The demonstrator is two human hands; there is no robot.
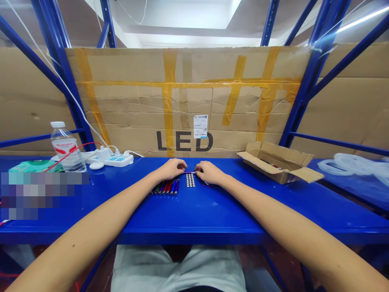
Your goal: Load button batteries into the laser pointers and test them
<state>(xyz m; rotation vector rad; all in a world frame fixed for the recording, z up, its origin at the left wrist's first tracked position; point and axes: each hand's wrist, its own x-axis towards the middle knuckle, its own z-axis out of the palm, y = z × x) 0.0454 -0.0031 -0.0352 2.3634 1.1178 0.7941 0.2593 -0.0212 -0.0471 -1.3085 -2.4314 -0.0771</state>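
Note:
Near the far side of the blue table, a thin purple tube (189,172) spans the gap between my hands. My left hand (172,168) is closed with its fingertips at the tube's left end. At the other end, the curled fingers of my right hand (209,172) pinch it. Just below the tube, small round silver button cells (190,181) lie in neat rows. A row of coloured metal tubes (166,187), green, red, blue and purple with silver ends, lies beside my left hand, partly hidden by it. Another small purple piece (206,185) lies under my right hand.
An open cardboard box (273,164) stands at the right, with clear coiled tubing (355,166) beyond it. At the left are a water bottle (68,148), a white power strip (117,159) and a green packet (35,166). A large cardboard sheet (136,109) backs the blue table (197,215).

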